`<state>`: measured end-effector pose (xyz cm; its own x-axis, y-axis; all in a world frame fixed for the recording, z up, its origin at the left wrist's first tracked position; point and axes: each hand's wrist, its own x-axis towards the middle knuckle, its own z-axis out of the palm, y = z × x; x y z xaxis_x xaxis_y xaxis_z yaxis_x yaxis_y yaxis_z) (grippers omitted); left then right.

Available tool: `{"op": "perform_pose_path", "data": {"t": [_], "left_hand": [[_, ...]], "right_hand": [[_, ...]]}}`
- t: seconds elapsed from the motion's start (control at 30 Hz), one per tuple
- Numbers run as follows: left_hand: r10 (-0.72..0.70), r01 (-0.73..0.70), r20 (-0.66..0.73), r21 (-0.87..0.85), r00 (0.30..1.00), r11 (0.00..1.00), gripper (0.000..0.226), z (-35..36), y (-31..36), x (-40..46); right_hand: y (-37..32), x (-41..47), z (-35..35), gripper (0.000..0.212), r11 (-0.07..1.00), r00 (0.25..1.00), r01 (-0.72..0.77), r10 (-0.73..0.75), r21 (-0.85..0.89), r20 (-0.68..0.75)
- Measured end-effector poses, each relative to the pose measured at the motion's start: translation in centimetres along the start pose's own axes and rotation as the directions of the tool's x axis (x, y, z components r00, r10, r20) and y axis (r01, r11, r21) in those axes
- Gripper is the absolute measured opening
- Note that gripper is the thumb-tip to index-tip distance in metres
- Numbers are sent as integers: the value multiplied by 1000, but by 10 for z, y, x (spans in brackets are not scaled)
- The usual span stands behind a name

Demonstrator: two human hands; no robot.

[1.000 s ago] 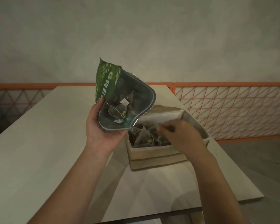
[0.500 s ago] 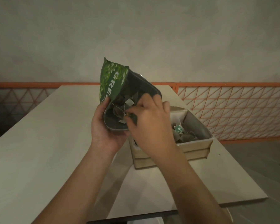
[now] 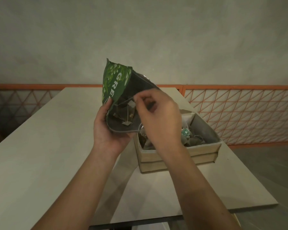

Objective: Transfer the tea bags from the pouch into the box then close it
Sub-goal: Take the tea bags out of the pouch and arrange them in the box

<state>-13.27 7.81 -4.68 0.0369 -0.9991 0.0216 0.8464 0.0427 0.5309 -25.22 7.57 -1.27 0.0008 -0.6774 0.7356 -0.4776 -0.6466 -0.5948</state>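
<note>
My left hand (image 3: 106,128) holds a green tea pouch (image 3: 115,83) tilted with its open mouth toward me, above the table. Inside the pouch lie pyramid tea bags (image 3: 123,112) with strings and paper tags. My right hand (image 3: 158,117) is at the pouch mouth, thumb and forefinger pinched on a tea bag's string near its tag. Under and to the right of the hands stands an open cardboard box (image 3: 203,150) with several tea bags (image 3: 189,136) in it, partly hidden by my right hand.
The box stands near the right edge of a pale table (image 3: 40,155). An orange lattice railing (image 3: 239,113) runs behind and to the right. A plain wall fills the background. The table's front edge lies near my forearms.
My right hand left the box and went up to the pouch mouth, then pinched a tea bag string and lifted slightly. The left hand keeps holding the pouch.
</note>
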Motion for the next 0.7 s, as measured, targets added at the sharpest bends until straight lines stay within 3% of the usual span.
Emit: {"op": "perform_pose_path", "data": {"t": [0.1, 0.3, 0.5, 0.7], "left_hand": [[-13, 14, 16, -21, 1000, 1000, 46, 1, -2, -1], [-30, 30, 58, 1, 998, 1000, 55, 3, -6, 0], [-35, 40, 95, -45, 995, 998, 51, -2, -4, 3], [-24, 31, 91, -75, 996, 997, 49, -4, -2, 2]], "right_hand": [[-3, 2, -13, 6, 926, 980, -197, 185, 321, 66], [-3, 9, -38, 6, 768, 949, -312, 283, 560, 140], [11, 20, -63, 12, 799, 949, -285, 314, 530, 37], [49, 17, -52, 7, 854, 907, -421, 399, 307, 135]]}}
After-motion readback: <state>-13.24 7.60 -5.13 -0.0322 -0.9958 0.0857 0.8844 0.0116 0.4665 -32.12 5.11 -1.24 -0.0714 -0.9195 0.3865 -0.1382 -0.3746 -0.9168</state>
